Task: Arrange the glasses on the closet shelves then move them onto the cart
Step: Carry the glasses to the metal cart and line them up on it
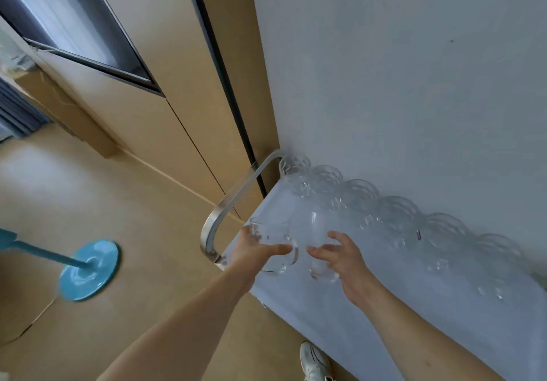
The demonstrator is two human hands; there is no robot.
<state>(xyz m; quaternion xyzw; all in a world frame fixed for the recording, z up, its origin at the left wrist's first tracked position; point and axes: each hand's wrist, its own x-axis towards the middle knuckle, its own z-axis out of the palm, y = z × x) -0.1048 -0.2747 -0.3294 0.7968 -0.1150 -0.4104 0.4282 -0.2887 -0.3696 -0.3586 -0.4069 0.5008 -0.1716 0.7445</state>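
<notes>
A cart with a pale blue-white top stands against the wall, its metal handle at the near left end. A row of several clear glasses lines the cart's far edge along the wall. My left hand grips a clear glass over the cart's left end, thumb across its side. My right hand is at a second clear glass beside the first, with spread fingers curled loosely round it. The two glasses are close together, almost touching.
Wooden closet doors stand left of the white wall. A blue round stand base with a pole sits on the wooden floor at the left. A white shoe shows below the cart's near edge.
</notes>
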